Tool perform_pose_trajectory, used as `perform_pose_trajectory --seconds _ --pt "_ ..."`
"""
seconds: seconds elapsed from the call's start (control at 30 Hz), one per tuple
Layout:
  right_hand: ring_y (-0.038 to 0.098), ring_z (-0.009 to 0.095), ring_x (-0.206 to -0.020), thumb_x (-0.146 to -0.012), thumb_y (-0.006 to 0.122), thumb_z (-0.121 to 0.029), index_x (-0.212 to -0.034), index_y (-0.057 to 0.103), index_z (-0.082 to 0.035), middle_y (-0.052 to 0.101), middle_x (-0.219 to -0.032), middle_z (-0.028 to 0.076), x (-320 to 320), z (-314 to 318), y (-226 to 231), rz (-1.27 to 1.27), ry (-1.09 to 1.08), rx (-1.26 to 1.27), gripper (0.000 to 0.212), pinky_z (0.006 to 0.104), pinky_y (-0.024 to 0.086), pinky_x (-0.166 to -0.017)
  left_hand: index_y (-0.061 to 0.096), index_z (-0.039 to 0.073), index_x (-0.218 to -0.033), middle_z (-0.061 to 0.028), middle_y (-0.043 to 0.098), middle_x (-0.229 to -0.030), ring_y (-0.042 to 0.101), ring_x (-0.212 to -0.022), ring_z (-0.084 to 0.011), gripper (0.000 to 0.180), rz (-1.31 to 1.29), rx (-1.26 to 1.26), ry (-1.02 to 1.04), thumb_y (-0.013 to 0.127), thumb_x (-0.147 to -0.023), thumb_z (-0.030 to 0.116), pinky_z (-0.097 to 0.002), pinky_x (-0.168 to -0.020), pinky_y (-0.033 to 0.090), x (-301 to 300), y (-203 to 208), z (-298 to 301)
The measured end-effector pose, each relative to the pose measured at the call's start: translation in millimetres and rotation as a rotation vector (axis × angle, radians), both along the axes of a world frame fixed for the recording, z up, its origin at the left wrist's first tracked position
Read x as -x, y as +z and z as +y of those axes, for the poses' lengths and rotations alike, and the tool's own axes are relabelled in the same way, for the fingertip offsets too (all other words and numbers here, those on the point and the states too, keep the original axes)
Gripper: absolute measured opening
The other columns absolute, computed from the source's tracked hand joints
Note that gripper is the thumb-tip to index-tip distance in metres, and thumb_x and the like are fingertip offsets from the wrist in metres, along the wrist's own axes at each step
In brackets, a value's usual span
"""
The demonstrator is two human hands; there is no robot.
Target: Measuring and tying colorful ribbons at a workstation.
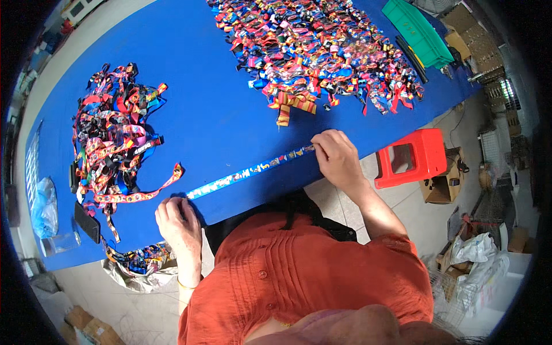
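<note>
A narrow blue printed strap (pixel 247 173), with small multicoloured figures on it, is stretched nearly straight along the front edge of the blue table. Its left end is pinched by my left hand (pixel 179 224), which rests low on the tabletop. At the other end, my right hand (pixel 338 160) grips the strap between thumb and fingers; the tip there is mostly covered. A loose heap of colourful printed straps (pixel 115 144) lies left of centre, one reddish strap trailing toward my left hand. Farther back, a broad mass of bundled straps (pixel 322 54) covers the table.
A green crate (pixel 418 33) stands at the far right of the table (pixel 184 109). A dark flat object (pixel 87 222) and a blue plastic bag (pixel 46 208) lie at left. Below the edge are a sack of straps (pixel 141 270), a red stool (pixel 428 152) and a cardboard box (pixel 440 187).
</note>
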State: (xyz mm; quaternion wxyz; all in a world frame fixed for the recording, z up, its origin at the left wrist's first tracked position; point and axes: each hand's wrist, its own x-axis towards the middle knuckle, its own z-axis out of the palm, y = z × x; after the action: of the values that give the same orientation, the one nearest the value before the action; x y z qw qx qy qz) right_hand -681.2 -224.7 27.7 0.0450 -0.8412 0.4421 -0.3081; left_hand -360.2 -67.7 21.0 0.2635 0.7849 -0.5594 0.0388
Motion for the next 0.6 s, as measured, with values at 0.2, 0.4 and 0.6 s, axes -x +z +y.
perform_pose_trajectory --seconds 0.2,0.4,0.6 --pt "0.06 0.031 -0.085 -0.081 0.061 0.0 -0.091 0.062 -0.003 0.06 -0.088 0.011 18 -3 5 0.049 -0.053 -0.03 0.01 0.0388 0.049 -0.075 0.06 0.0 -0.094 -0.0174 0.061 -0.098 0.058 -0.092 -0.035 0.011 -0.011 0.006 0.041 0.064 -0.086 0.006 -0.0432 -0.08 0.047 -9 1 4" --pt "0.06 0.031 -0.086 -0.081 0.061 -0.001 -0.091 0.062 -0.003 0.061 -0.089 0.012 19 -3 5 0.029 -0.052 -0.047 0.01 0.0392 0.049 -0.076 0.06 0.0 -0.093 -0.0161 0.06 -0.094 0.058 -0.09 -0.0346 0.011 -0.059 0.016 0.087 0.062 -0.088 0.01 -0.0426 -0.079 0.047 -22 -4 9" --pt "0.06 0.032 -0.088 -0.08 0.061 -0.001 -0.092 0.062 -0.003 0.061 -0.09 0.012 12 0 13 0.049 -0.026 0.006 0.012 0.0409 0.049 -0.078 0.06 0.002 -0.098 -0.0165 0.059 -0.099 0.056 -0.096 -0.0352 0.015 -0.165 0.035 0.094 0.063 -0.087 0.012 -0.0446 -0.085 0.043 -14 6 6"
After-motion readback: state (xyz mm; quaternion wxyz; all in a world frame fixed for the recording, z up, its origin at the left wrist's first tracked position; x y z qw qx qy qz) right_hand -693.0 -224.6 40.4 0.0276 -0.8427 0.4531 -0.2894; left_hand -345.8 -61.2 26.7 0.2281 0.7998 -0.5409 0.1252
